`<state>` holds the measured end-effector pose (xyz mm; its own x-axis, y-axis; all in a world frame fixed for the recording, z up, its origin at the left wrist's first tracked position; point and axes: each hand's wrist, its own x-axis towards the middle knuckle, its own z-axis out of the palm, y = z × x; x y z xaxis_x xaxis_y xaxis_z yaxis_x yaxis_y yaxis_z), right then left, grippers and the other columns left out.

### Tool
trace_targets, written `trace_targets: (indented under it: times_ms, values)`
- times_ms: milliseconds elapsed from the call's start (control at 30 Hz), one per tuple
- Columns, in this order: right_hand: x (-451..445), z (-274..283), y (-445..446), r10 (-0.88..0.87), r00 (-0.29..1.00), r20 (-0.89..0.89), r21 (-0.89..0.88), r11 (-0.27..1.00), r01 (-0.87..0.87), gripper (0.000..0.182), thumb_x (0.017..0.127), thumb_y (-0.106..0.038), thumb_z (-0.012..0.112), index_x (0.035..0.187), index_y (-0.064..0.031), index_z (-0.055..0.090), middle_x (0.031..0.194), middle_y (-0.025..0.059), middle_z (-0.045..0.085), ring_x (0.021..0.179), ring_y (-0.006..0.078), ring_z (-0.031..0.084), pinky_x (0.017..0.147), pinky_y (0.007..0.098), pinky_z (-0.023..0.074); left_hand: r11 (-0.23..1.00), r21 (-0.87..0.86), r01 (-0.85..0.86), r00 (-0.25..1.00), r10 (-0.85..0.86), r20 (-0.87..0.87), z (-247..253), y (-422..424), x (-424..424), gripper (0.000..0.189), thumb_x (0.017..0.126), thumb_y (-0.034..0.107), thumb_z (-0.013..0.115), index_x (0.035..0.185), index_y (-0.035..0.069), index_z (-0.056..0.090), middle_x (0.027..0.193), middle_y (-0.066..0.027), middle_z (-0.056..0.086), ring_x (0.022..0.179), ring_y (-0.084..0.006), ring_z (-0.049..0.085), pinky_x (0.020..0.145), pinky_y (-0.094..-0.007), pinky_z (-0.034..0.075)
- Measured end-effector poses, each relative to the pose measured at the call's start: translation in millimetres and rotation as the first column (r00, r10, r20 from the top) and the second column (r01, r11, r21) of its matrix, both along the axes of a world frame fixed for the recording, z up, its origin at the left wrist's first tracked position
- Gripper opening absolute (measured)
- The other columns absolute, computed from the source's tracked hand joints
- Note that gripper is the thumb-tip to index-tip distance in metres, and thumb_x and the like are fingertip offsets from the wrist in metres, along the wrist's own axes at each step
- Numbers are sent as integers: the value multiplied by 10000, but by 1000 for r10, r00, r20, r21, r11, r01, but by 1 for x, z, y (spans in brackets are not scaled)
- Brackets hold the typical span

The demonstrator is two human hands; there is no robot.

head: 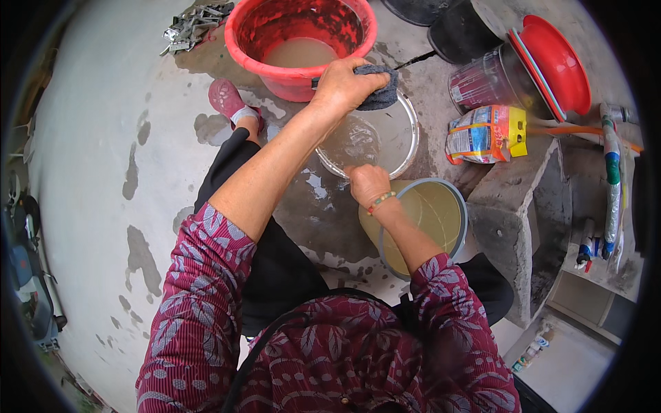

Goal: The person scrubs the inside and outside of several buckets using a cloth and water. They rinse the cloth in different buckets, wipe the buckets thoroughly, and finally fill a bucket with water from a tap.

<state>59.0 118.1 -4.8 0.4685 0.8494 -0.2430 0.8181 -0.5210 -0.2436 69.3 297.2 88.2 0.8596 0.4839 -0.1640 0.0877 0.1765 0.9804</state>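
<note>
My left hand point(347, 89) grips a dark grey cloth point(379, 93) above the far edge of a round, silver-rimmed lid point(395, 129), which looks see-through and wet. At the lid's near edge, my right hand point(369, 183) is closed on the rim, a beaded bracelet on its wrist. Beyond the left hand stands a red plastic tub point(289, 85) with cloudy water at its bottom. Under my right forearm, a bucket point(463, 217) with a grey-blue rim holds murky yellowish water.
Metal pieces point(193, 26) lie beside the tub. Right of the lid are a bag of powder point(477, 135), a dark bucket point(483, 80) with a red basin point(555, 64) against it, and a rough concrete block point(501, 227). Wet patches mark the concrete floor point(103, 170).
</note>
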Motion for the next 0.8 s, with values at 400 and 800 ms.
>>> trace_targets:
  times_ms: [400,800]
  values:
    - [114,17,-11,-309,876,-370,183,900,395,225,769,-175,626,962,-60,641,817,197,639,788,348,612,722,383,474,982,-102,-161,985,167,50,17,15,-10,247,797,165,653,946,-32,638,828,-63,648,717,-102,589,651,-241,476]
    - [149,46,-12,-374,724,-580,164,817,553,248,796,-84,594,1001,55,583,832,86,639,732,136,557,703,276,460,945,-1,-327,943,326,-59,-62,9,6,322,767,214,644,960,-40,608,868,-166,664,793,-224,639,734,-336,481]
